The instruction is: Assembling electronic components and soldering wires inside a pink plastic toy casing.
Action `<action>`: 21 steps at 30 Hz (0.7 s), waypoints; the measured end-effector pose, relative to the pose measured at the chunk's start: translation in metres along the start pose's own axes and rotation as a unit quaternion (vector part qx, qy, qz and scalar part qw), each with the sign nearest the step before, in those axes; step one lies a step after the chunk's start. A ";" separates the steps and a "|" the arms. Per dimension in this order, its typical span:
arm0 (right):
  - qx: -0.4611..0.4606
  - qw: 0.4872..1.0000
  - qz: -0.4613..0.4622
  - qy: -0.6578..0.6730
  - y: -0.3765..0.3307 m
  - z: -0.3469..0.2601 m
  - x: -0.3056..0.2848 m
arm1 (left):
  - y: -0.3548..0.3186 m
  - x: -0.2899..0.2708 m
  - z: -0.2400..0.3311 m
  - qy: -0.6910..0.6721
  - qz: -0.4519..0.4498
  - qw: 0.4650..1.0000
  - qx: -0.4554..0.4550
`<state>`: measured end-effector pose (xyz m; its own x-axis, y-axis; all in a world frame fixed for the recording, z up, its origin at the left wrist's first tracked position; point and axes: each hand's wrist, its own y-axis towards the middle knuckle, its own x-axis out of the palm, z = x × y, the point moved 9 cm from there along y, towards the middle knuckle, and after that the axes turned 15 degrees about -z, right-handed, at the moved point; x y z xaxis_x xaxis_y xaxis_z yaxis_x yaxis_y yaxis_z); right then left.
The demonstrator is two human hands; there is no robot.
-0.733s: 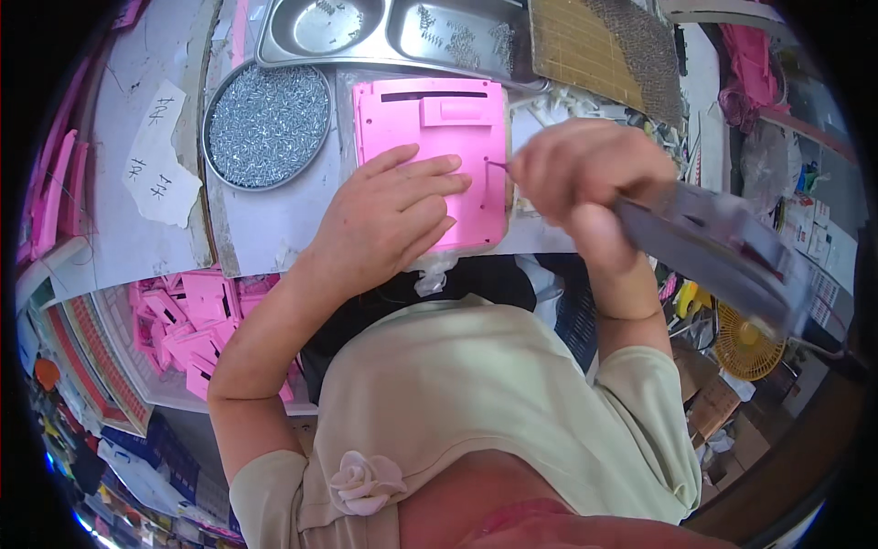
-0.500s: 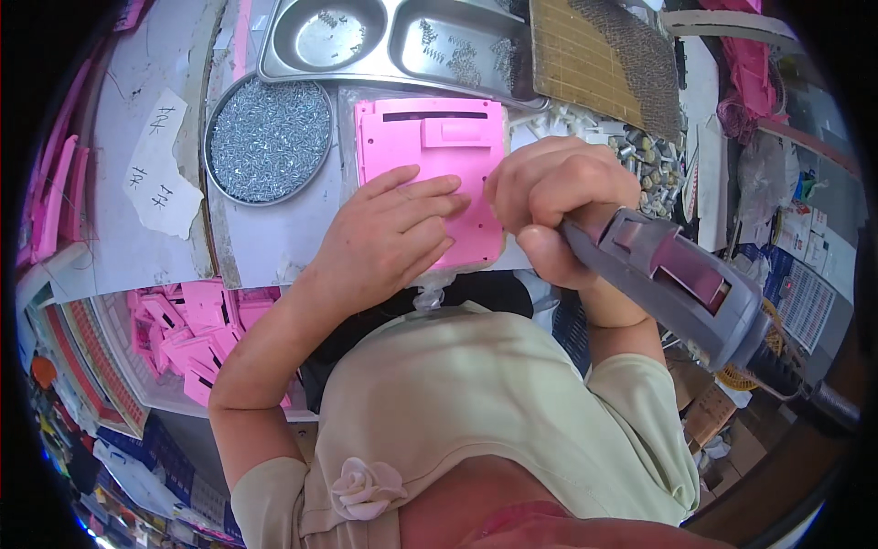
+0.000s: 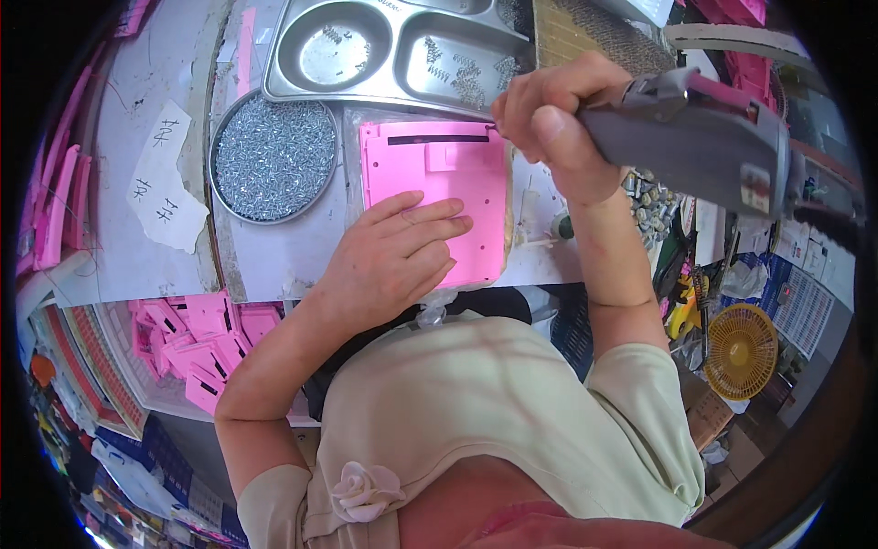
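Note:
A pink plastic casing (image 3: 478, 229) with a black slot near its far edge lies on the table in front of me. My left hand (image 3: 389, 261) rests flat on its near left part, fingers stretched out and holding nothing. My right hand (image 3: 562, 114) is wrapped round a grey electric screwdriver (image 3: 690, 151), whose body slants out to the right. The fist is at the casing's far right corner, with the tool's tip by a hole there. Whether a screw is on the tip is too small to tell.
A round dish of small screws (image 3: 273, 156) stands left of the casing. Behind is a metal compartment tray (image 3: 384, 87) with springs and small parts. Small metal cylinders (image 3: 649, 206) lie to the right. A crate of pink parts (image 3: 197, 339) sits at the lower left; a yellow basket (image 3: 741, 352) is at right.
My right hand has moved away from me with the electric screwdriver, from the casing's right side to its far right corner. My left hand stays on the casing.

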<state>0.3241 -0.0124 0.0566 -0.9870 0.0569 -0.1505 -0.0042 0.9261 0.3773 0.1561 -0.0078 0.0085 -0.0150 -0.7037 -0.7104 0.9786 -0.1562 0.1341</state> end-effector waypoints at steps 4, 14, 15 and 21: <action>0.014 0.995 0.026 0.100 0.006 0.000 -0.001 | -0.002 -0.004 0.000 -0.016 0.006 1.000 -0.001; -0.062 0.965 -0.052 0.248 0.029 -0.075 0.077 | -0.039 -0.038 -0.017 -0.099 0.178 0.973 -0.110; -0.060 0.967 -0.049 0.245 0.030 -0.074 0.080 | -0.041 -0.041 -0.017 -0.095 0.182 0.972 -0.112; -0.047 0.973 -0.048 0.223 0.043 -0.070 0.092 | -0.052 -0.051 -0.019 -0.079 0.214 0.969 -0.098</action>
<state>0.2215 0.0064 0.1230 -0.9532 -0.2139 0.2139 -0.0927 0.8797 0.4663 0.1097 0.0495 0.0246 0.3854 -0.7744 -0.5018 0.9217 0.2973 0.2492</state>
